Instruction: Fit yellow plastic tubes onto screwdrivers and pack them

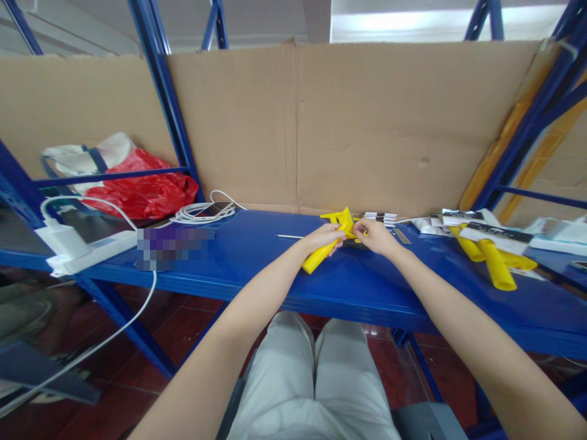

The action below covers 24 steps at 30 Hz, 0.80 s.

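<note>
A yellow plastic tool (320, 256) with a thick tubular handle and a wider head is held just above the blue tabletop; its exact kind is unclear. My left hand (326, 236) is closed around it below the head, with the handle sticking out toward me. The fingers of my right hand (372, 234) are pinched together against the right side of the head. Whether a small part sits between those fingertips is hidden. Beneath the hands lies a dark object (355, 244), partly covered. Left of them, a thin metal rod (288, 236) rests on the table.
Small black-and-white packets (380, 217) lie behind my right hand, near a flat metal strip (402, 236). More yellow handles (498, 266) and boxes (498, 236) sit at right. A power strip (96, 252), coiled white cable (202, 213) and red bag (144, 186) are at left. Cardboard (367, 122) stands behind.
</note>
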Each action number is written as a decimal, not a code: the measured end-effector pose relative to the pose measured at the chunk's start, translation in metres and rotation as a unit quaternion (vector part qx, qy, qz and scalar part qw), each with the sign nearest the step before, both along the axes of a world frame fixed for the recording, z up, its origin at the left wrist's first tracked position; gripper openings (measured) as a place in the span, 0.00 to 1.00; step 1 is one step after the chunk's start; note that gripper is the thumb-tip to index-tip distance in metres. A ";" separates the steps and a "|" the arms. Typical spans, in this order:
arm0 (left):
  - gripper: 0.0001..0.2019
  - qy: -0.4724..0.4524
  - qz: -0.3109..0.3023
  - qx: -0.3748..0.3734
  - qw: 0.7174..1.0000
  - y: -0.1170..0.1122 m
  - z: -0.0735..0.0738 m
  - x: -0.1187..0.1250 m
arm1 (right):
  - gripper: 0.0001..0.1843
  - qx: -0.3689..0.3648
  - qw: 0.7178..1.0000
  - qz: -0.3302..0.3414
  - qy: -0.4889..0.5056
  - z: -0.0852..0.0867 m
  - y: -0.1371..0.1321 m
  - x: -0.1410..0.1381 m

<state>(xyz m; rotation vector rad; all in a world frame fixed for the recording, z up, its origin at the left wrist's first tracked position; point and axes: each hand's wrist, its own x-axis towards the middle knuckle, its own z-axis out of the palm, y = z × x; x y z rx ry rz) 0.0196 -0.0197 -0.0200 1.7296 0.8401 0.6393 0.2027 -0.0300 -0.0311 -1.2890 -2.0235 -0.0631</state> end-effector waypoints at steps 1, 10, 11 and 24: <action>0.06 0.001 0.001 0.001 1.000 0.000 0.000 0.000 | 0.06 0.001 1.000 0.000 -0.002 0.000 0.001 0.000; 0.08 -0.035 0.071 0.010 0.997 0.000 0.009 -0.002 | 0.05 -0.001 1.000 -0.021 -0.022 -0.001 0.002 0.002; 0.09 -0.041 0.081 0.005 0.996 0.000 0.009 -0.002 | 0.05 -0.003 1.000 -0.021 -0.021 -0.001 0.001 0.002; 0.06 -0.117 0.128 -0.061 0.983 0.008 0.009 -0.005 | 0.05 -0.010 0.981 -0.191 -0.002 0.008 0.005 0.038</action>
